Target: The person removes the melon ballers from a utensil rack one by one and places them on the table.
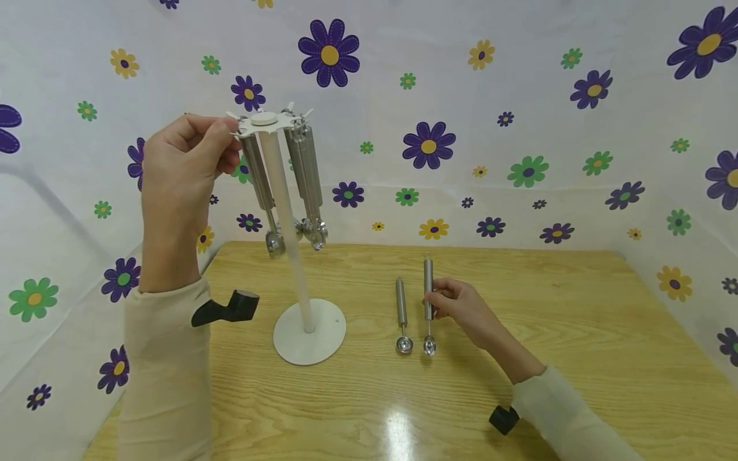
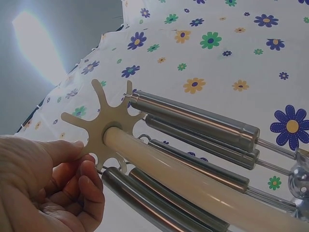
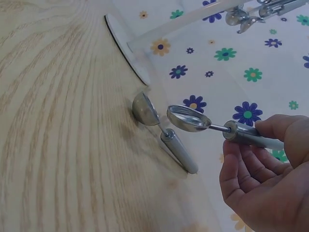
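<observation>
My left hand [image 1: 179, 160] pinches a prong of the star-shaped top [image 2: 91, 123] of a white utensil stand [image 1: 309, 339]. Several steel scoops [image 2: 193, 118] hang from its prongs, their handles up and bowls down. On the right, my right hand [image 1: 464, 307] grips the handle of a steel scoop with an oval bowl [image 3: 188, 118] between thumb and fingers. In the right wrist view that bowl is held up off the table. Beside it, a second scoop with a round bowl [image 1: 404, 344] lies on the wood, its handle pointing away from me.
The wooden table [image 1: 357, 403] carries the stand's round base at left of centre. A white cloth with printed flowers [image 1: 369, 115] hangs behind and at both sides. Black camera mounts [image 1: 233, 307] sit on both sleeves. A bright lamp [image 2: 38, 43] shows in the left wrist view.
</observation>
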A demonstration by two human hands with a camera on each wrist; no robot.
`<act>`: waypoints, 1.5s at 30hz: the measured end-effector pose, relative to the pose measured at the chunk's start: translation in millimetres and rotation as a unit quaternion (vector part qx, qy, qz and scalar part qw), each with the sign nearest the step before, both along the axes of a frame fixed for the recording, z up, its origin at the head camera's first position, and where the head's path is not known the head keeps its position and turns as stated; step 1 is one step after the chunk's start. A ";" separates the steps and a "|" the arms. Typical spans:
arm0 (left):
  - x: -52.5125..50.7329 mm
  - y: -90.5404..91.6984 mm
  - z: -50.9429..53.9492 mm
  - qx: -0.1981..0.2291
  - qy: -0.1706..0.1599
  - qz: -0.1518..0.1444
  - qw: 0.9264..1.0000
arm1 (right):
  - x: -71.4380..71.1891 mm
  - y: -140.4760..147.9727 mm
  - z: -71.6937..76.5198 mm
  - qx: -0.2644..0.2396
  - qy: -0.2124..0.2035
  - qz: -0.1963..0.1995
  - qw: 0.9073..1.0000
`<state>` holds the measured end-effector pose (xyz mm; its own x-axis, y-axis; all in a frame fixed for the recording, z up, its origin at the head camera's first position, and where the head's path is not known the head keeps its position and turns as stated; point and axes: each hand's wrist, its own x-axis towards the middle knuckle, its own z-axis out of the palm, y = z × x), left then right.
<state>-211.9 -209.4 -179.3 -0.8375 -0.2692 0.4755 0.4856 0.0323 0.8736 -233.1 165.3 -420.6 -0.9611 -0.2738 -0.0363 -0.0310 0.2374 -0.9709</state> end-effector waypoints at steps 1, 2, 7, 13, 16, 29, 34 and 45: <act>-0.1 0.0 0.0 -0.002 0.000 0.001 1.000 | -0.4 0.6 -1.0 0.002 -0.003 -0.001 1.000; -0.1 0.0 0.2 0.002 -0.001 -0.002 1.000 | -0.7 1.1 -1.9 0.003 -0.005 -0.001 1.000; 0.1 -0.2 0.5 0.001 -0.003 -0.002 1.000 | -1.8 1.6 -5.4 0.006 -0.017 -0.002 1.000; -0.5 -0.9 0.3 0.003 -0.001 -0.003 1.000 | -3.6 1.4 -9.3 0.011 -0.019 -0.003 1.000; -0.6 -1.7 -0.1 0.006 0.001 -0.004 1.000 | -5.4 1.8 -12.0 0.014 -0.018 -0.002 1.000; 1.3 -1.5 -0.9 -0.005 -0.001 0.007 1.000 | -12.0 2.1 -20.0 0.016 -0.026 0.002 1.000; 1.9 -0.9 -0.3 0.003 0.002 -0.001 1.000 | -14.6 2.6 -22.6 0.024 -0.031 -0.004 0.999; 0.7 -0.4 -0.6 0.015 0.006 -0.011 1.000 | -21.9 2.7 -27.0 0.059 -0.029 -0.007 0.998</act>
<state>-211.2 -209.8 -179.9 -0.8374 -0.2648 0.4782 0.4971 -0.0051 0.8677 -255.0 168.1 -447.6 -0.9601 -0.2515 -0.1225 0.0277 0.3502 -0.9363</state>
